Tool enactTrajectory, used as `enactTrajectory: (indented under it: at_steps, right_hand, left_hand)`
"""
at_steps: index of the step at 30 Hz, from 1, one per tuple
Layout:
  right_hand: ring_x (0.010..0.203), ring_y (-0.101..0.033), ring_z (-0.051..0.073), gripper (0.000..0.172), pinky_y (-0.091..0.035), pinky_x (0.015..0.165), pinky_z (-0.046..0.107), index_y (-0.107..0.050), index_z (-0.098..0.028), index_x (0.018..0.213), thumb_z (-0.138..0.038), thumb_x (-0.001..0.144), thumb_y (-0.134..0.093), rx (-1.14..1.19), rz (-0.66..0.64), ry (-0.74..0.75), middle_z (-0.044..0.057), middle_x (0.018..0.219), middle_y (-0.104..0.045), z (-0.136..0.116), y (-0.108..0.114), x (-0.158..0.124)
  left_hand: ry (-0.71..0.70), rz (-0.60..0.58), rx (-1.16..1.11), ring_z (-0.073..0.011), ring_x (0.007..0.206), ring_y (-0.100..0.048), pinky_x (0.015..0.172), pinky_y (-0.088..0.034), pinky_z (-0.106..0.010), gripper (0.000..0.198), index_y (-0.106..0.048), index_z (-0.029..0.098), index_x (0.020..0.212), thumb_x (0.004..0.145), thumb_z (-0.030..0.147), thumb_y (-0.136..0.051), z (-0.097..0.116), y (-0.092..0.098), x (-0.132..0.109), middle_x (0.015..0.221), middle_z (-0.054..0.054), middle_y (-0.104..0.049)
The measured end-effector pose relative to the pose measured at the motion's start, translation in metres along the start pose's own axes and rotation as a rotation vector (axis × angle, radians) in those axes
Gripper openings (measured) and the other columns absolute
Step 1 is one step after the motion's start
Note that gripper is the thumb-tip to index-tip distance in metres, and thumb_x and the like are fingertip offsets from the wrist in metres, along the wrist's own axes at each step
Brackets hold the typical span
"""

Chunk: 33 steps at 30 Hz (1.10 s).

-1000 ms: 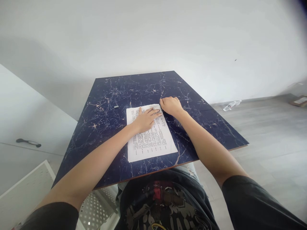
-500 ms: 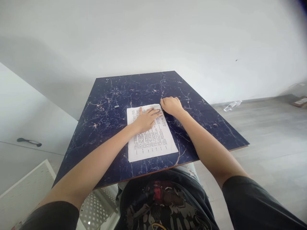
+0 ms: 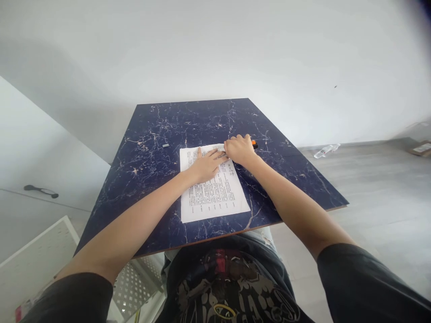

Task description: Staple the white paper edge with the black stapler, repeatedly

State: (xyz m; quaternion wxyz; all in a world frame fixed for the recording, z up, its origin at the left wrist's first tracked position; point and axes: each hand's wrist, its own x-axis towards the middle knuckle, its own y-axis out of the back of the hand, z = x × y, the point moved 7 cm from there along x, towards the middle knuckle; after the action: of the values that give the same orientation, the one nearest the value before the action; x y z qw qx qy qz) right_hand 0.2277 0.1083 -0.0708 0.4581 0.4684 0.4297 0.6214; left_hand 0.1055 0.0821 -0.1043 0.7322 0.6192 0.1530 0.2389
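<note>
A printed sheet or thin stack of paper [image 3: 222, 202] lies on the dark blue marbled table [image 3: 161, 125]. My left hand [image 3: 205, 168] rests flat on its upper part with fingers spread. At the paper's upper right corner, my right hand [image 3: 239, 149] is closed over an orange-and-black stapler [image 3: 254, 144]. Only one end of the stapler sticks out beyond the hand; the rest is hidden under the fingers, so its contact with the paper cannot be made out. A small grey strip [image 3: 165, 146], like a row of staples, lies to the left of the paper.
A clear plastic bottle [image 3: 326, 150] lies on the floor to the right, by the wall. A cardboard box [image 3: 422, 148] sits farther right. On the left are a white cabinet with a dark handle [image 3: 41, 191] and a perforated white rack [image 3: 134, 287] beneath the table edge.
My right hand has turned and shifted slightly toward the paper's corner, and the stapler's orange end now shows beyond it. The left hand stays on the paper.
</note>
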Motion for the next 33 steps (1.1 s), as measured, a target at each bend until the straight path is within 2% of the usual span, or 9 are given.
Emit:
enactTrajectory:
  at_steps: [6,14,21,27,29,33]
  right_hand:
    - [0.098,-0.066,0.032,0.057,-0.038,0.089,0.044,-0.075,-0.012,0.100,-0.027,0.108,-0.021,0.054,-0.005,-0.031,0.020,0.104,-0.075,0.014,-0.004,0.008]
    - [0.089,-0.067,0.030,0.058,-0.035,0.093,0.046,-0.073,-0.012,0.088,-0.029,0.108,-0.021,0.108,-0.021,-0.068,0.019,0.096,-0.076,0.033,0.000,0.014]
    - [0.099,-0.065,0.033,0.057,-0.035,0.095,0.047,-0.071,-0.013,0.100,-0.028,0.107,-0.018,0.122,-0.073,-0.122,0.020,0.104,-0.074,0.050,-0.006,0.014]
    - [0.105,-0.064,0.035,0.051,-0.037,0.093,0.046,-0.069,-0.014,0.108,-0.026,0.107,-0.019,0.109,-0.053,-0.121,0.021,0.109,-0.073,0.058,-0.006,0.012]
    - [0.105,-0.065,0.035,0.051,-0.038,0.092,0.045,-0.069,-0.013,0.110,-0.026,0.107,-0.019,0.101,-0.050,-0.116,0.021,0.110,-0.073,0.057,-0.006,0.012]
    - [0.105,-0.065,0.034,0.054,-0.038,0.092,0.044,-0.070,-0.012,0.110,-0.027,0.107,-0.018,0.097,-0.064,-0.118,0.023,0.110,-0.073,0.054,-0.004,0.011]
  left_hand:
    - [-0.008,0.016,-0.009,-0.0313,0.156,-0.024,0.120,-0.004,-0.079,0.059,-0.037,0.035,0.157,0.101,0.016,-0.032,0.000,0.000,-0.001,0.167,-0.003,-0.034]
    - [-0.011,0.027,-0.035,-0.0304,0.156,-0.023,0.121,-0.002,-0.077,0.060,-0.036,0.035,0.158,0.101,0.016,-0.029,-0.003,-0.003,-0.001,0.168,-0.002,-0.031]
    - [0.000,-0.009,-0.033,-0.0308,0.156,-0.024,0.121,0.000,-0.077,0.057,-0.041,0.033,0.155,0.102,0.018,-0.029,-0.002,-0.003,-0.002,0.167,-0.002,-0.034]
    - [-0.031,-0.006,0.047,-0.0335,0.157,-0.020,0.121,0.003,-0.077,0.059,-0.039,0.031,0.157,0.100,0.017,-0.034,0.003,-0.002,-0.002,0.168,-0.003,-0.033]
    - [-0.052,-0.017,0.069,-0.0343,0.158,-0.016,0.121,0.002,-0.077,0.062,-0.036,0.029,0.159,0.098,0.016,-0.035,0.005,-0.003,-0.001,0.169,-0.004,-0.031]
    - [-0.055,-0.071,0.063,-0.0339,0.159,-0.015,0.123,-0.010,-0.075,0.066,-0.026,0.029,0.163,0.099,0.018,-0.034,0.003,-0.008,0.001,0.171,-0.003,-0.023]
